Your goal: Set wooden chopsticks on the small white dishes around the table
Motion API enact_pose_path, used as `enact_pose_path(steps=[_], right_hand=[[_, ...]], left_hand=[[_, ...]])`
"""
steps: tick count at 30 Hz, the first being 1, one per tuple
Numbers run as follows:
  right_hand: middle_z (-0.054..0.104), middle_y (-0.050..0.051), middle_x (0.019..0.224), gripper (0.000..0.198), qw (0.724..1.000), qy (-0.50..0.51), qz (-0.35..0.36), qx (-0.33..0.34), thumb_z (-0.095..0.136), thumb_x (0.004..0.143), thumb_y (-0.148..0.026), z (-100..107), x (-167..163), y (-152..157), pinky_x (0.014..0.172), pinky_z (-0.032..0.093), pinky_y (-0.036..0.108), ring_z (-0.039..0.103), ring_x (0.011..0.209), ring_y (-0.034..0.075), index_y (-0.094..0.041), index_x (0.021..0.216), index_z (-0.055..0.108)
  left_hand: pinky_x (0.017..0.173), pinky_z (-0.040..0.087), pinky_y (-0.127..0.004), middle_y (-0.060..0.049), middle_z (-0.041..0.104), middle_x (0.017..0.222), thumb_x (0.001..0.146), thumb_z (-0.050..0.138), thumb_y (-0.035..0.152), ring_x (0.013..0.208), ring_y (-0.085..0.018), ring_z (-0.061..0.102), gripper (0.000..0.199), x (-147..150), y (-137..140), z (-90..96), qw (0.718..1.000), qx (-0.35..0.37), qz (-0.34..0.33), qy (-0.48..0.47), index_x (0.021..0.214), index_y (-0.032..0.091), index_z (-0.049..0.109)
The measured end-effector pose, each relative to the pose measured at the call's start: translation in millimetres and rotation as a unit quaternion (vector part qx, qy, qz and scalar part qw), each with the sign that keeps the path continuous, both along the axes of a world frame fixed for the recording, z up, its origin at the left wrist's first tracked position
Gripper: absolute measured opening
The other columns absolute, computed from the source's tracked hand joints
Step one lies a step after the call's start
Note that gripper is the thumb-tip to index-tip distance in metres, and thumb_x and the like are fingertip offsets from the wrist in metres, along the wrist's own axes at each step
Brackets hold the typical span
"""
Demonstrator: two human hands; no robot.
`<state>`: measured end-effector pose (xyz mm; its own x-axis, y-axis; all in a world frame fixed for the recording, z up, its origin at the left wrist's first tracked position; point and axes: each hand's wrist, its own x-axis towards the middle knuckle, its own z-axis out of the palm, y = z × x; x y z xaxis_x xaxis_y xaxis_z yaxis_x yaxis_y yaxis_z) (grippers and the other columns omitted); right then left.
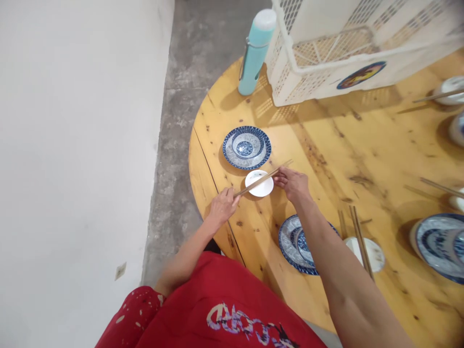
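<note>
A pair of wooden chopsticks (pixel 255 183) lies slantwise over a small white dish (pixel 264 189). My left hand (pixel 224 205) pinches the lower left end of the chopsticks. Near their upper right end, my right hand (pixel 291 181) has its fingers closed on them, beside the dish's right edge. Just beyond the dish sits a blue-and-white plate (pixel 228 153) with a matching bowl (pixel 248 144) on it. Under my right forearm, another patterned plate (pixel 287 246) with a bowl is partly hidden.
A white plastic crate (pixel 311 79) stands on the far side of the round wooden table (pixel 315 145), with a turquoise bottle (pixel 255 55) at its left. More chopsticks (pixel 360 239) rest across a white dish (pixel 376 256). Other plates and dishes line the right. A white wall (pixel 79 121) rises left.
</note>
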<state>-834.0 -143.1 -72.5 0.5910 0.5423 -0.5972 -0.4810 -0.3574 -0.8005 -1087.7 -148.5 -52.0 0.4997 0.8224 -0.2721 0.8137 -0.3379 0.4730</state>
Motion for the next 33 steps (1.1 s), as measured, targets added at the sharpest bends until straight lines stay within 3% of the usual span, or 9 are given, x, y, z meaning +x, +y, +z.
enact_pose_path(steps=[5,9,12,15,19,23,28,33], right_hand=[[0.069,0.005,0.066,0.020,0.999,-0.050,-0.001,-0.006,0.080,0.075,-0.028,14.2,7.3,-24.6,0.048,0.054,0.016,0.062,0.049,0.010,-0.014,0.071,0.066],[0.070,0.004,0.072,0.026,0.993,-0.115,-0.006,0.040,0.083,0.069,-0.039,36.2,5.5,-62.5,0.053,0.056,0.018,0.063,0.053,0.009,-0.017,0.076,0.072],[0.072,0.004,0.078,0.030,0.987,-0.145,-0.015,0.060,0.083,0.067,-0.046,58.0,-12.3,-102.5,0.056,0.057,0.021,0.064,0.059,0.010,-0.021,0.081,0.076],[0.073,0.004,0.081,0.030,0.990,-0.136,-0.028,0.020,0.083,0.066,-0.050,71.0,-50.5,-149.7,0.057,0.058,0.025,0.063,0.060,0.012,-0.025,0.081,0.077],[0.075,0.003,0.080,0.032,0.994,-0.089,-0.012,-0.061,0.080,0.063,-0.057,61.7,-123.1,-208.8,0.056,0.060,0.034,0.066,0.059,0.019,-0.030,0.079,0.077],[0.074,0.000,0.074,0.030,0.993,-0.010,-0.019,-0.114,0.077,0.059,-0.060,49.6,-176.9,-243.2,0.056,0.061,0.038,0.066,0.056,0.022,-0.033,0.072,0.076],[0.075,0.001,0.078,0.035,0.987,0.016,-0.108,-0.117,0.085,0.052,-0.057,54.3,-175.6,-256.3,0.062,0.062,0.033,0.063,0.058,0.017,-0.030,0.074,0.078],[0.075,0.001,0.081,0.035,0.986,-0.007,-0.152,-0.074,0.085,0.052,-0.055,57.0,-168.6,-263.8,0.062,0.061,0.032,0.063,0.061,0.018,-0.032,0.078,0.079]], left_hand=[[0.088,0.053,-0.032,-0.014,0.068,0.116,0.103,0.047,0.038,0.102,-0.023,0.068,0.034,-25.0,-9.1,-4.9,0.998,0.028,0.039,-0.026,0.127,0.017,0.061],[0.086,0.055,-0.033,-0.012,0.071,0.108,0.102,0.047,0.034,0.099,-0.022,0.069,0.031,-48.3,-23.1,-8.7,0.996,0.043,0.049,-0.064,0.122,0.016,0.063],[0.082,0.056,-0.032,-0.012,0.072,0.101,0.103,0.043,0.031,0.094,-0.021,0.070,0.031,-62.6,-37.1,-8.5,0.992,0.063,0.036,-0.099,0.118,0.015,0.065],[0.076,0.056,-0.030,-0.010,0.073,0.092,0.104,0.039,0.030,0.084,-0.019,0.071,0.033,-69.5,-51.8,-7.4,0.988,0.076,0.015,-0.133,0.109,0.017,0.068],[0.072,0.056,-0.028,-0.008,0.073,0.087,0.104,0.038,0.029,0.078,-0.017,0.071,0.033,-63.7,-66.6,-6.2,0.983,0.079,-0.037,-0.163,0.103,0.019,0.070],[0.075,0.057,-0.028,-0.008,0.074,0.090,0.104,0.038,0.027,0.081,-0.017,0.071,0.033,-46.9,-72.9,-3.6,0.973,0.060,-0.128,-0.180,0.105,0.020,0.070],[0.071,0.056,-0.028,-0.009,0.071,0.084,0.104,0.036,0.026,0.076,-0.018,0.070,0.035,-31.1,-75.7,-0.9,0.954,0.068,-0.227,-0.185,0.100,0.018,0.069],[0.066,0.054,-0.027,-0.007,0.071,0.080,0.104,0.038,0.024,0.072,-0.017,0.069,0.032,-37.0,-88.5,-0.8,0.938,0.110,-0.267,-0.191,0.097,0.018,0.068]])
